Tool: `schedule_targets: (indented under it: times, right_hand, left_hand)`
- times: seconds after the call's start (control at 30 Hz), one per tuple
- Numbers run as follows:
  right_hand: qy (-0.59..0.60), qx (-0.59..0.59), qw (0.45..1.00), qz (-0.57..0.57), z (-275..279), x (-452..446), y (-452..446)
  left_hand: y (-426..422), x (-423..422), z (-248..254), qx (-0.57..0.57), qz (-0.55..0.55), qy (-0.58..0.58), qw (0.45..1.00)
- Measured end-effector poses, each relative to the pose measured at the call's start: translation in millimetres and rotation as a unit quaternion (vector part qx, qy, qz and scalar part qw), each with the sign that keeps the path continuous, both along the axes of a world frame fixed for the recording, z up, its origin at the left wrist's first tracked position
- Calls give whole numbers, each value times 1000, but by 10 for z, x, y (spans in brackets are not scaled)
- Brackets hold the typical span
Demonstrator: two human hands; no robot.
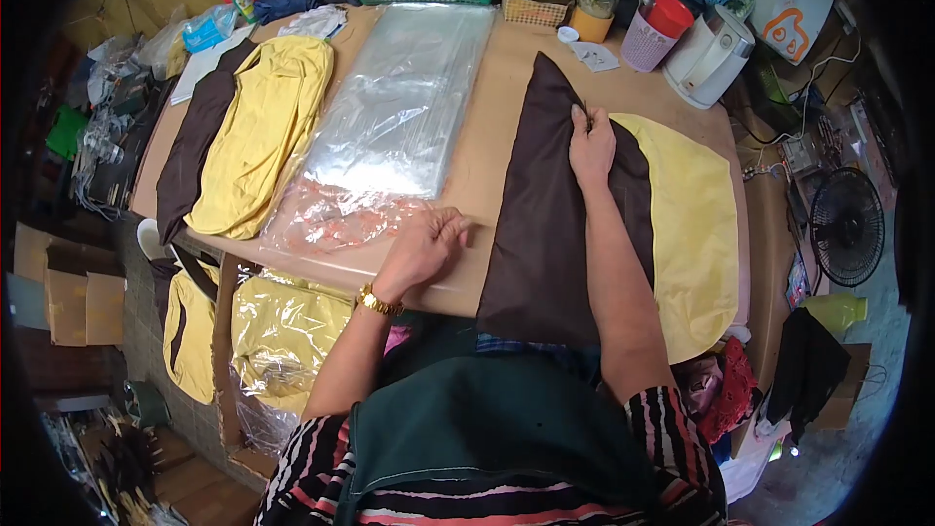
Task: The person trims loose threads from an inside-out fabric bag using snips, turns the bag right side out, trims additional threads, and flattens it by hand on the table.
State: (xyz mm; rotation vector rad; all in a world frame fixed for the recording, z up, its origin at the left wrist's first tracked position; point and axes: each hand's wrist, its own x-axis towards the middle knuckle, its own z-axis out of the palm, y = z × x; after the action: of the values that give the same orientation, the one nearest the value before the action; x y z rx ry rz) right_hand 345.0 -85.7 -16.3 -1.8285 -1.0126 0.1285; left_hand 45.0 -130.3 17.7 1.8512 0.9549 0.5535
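Cloth (541, 224) lies unbagged, pinched by the right hand (592, 144); left hand (426, 245) is loosely closed near clear bags (409, 88); yellow bundle (292, 326) below is already bagged

A bare strip of table (479, 161) runs between plastic sheets (409, 88) and brown cloth (541, 224) — room for a hand to pass, with the left hand (427, 242) at its near end. A basket (534, 12) closes the far end; a kettle (706, 58) and red cup (670, 16) block the far right.
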Motion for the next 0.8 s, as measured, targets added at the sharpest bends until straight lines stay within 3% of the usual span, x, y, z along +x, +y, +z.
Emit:
schedule_targets:
  times: [0.13,0.17,0.23,0.27,0.33,0.4,0.47,0.5,0.57,0.6,0.63,0.73,0.8]
  right_hand:
    - [-35,-139,988,54,188,-14,-2]
    - [5,-146,986,81,263,10,-22]
    - [-19,-140,988,69,496,-77,-180]
    - [-43,-133,989,57,566,-129,-279]
    - [-62,-142,981,114,631,-214,-543]
    - [-102,-136,973,156,597,-406,-854]
    - [-128,-164,968,139,588,-675,-1099]
    - [-129,-165,968,140,506,-716,-1098]
    - [-173,-163,963,127,226,-737,-1086]
    - [-172,-164,963,125,181,-706,-1036]
    - [-196,-162,960,118,162,-637,-920]
    - [-232,-149,956,103,141,-460,-610]
    - [-238,-164,954,84,138,-419,-455]
  left_hand:
    - [-41,-116,6,-123,55,-114,984]
    - [-42,-165,10,-124,56,-115,984]
    - [-29,-271,6,-234,46,-300,924]
    - [-31,-302,21,-237,49,-302,922]
    - [-21,-348,65,-337,51,-478,810]
    - [-8,-263,-32,-298,91,-455,834]
    - [-181,102,118,-310,200,-333,868]
    - [-267,288,-71,-215,186,-304,909]
    - [-347,392,-188,-120,169,-271,940]
    - [-377,379,-26,-73,89,-89,989]
    - [-395,379,62,-22,3,95,995]
    - [-344,180,-157,-79,-56,20,995]
    - [-367,18,-87,-39,-27,-23,999]
